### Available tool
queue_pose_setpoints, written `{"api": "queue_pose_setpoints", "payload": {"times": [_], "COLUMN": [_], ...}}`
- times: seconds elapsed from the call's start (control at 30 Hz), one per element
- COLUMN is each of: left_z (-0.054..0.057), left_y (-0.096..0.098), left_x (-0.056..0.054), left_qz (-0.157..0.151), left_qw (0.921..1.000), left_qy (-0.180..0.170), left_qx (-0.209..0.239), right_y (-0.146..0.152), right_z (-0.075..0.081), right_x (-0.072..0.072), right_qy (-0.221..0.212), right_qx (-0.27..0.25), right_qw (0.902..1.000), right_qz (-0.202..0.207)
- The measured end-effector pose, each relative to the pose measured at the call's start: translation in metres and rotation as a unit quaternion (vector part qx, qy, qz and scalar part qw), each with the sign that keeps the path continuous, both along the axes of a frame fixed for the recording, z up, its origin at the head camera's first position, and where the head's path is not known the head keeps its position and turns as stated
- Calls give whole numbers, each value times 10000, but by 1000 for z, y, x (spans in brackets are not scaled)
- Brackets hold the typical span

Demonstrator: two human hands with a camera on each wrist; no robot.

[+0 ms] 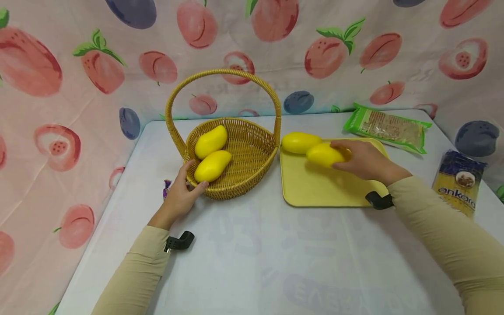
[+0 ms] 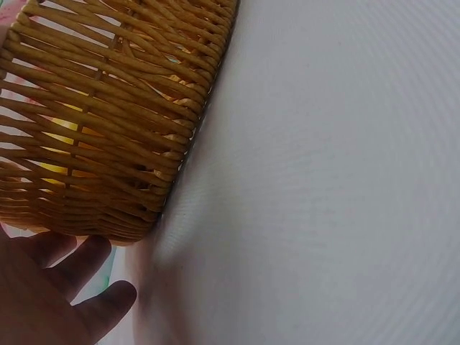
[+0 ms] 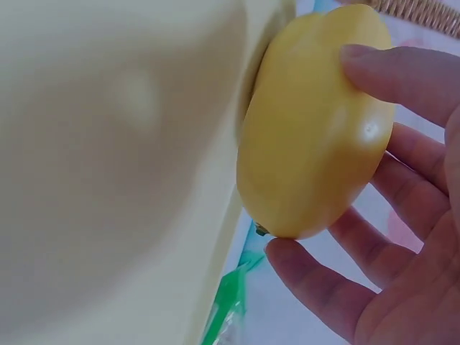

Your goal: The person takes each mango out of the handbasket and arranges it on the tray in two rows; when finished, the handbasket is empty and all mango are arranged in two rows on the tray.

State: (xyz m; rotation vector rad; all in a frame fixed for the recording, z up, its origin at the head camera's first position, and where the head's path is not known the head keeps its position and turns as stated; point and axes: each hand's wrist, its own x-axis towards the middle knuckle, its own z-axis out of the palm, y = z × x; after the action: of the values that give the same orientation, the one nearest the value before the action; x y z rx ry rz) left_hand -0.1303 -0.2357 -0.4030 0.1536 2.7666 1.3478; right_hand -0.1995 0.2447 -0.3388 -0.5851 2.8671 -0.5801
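Note:
On the right, my right hand (image 1: 364,161) holds a yellow mango (image 1: 324,155) over the yellow tray (image 1: 297,188). The right wrist view shows the thumb on one side of the mango (image 3: 316,129) and the fingers around its other side and stem end. Another mango (image 1: 301,142) lies at the tray's back left corner. My left hand (image 1: 180,194) rests against the left front side of a wicker basket (image 1: 240,190), its fingers spread and fairly straight along the weave. Two mangoes, one behind (image 1: 211,142) and one in front (image 1: 213,166), lie in the basket's left part.
A tall arched handle (image 1: 222,72) rises over the basket. A green-edged clear packet (image 1: 387,127) lies behind the tray, and a blue and yellow "ankara" pack (image 1: 460,181) at the right. A small purple wrapper (image 1: 166,189) shows beside the left hand. Fruit-print cloth hangs behind.

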Motion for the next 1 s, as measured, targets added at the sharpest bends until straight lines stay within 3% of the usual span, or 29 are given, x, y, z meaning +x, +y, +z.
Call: {"api": "queue_pose_setpoints", "payload": {"times": [1.0], "left_z": [2], "left_y": [0], "left_x": [1], "left_qz": [-21], "left_qw": [10000], "left_qy": [-3], "left_qx": [38], "right_y": [51], "right_z": [-17], "right_x": [-30], "right_qy": [-518], "right_qx": [119], "right_qw": [9958], "right_qz": [-746]}}
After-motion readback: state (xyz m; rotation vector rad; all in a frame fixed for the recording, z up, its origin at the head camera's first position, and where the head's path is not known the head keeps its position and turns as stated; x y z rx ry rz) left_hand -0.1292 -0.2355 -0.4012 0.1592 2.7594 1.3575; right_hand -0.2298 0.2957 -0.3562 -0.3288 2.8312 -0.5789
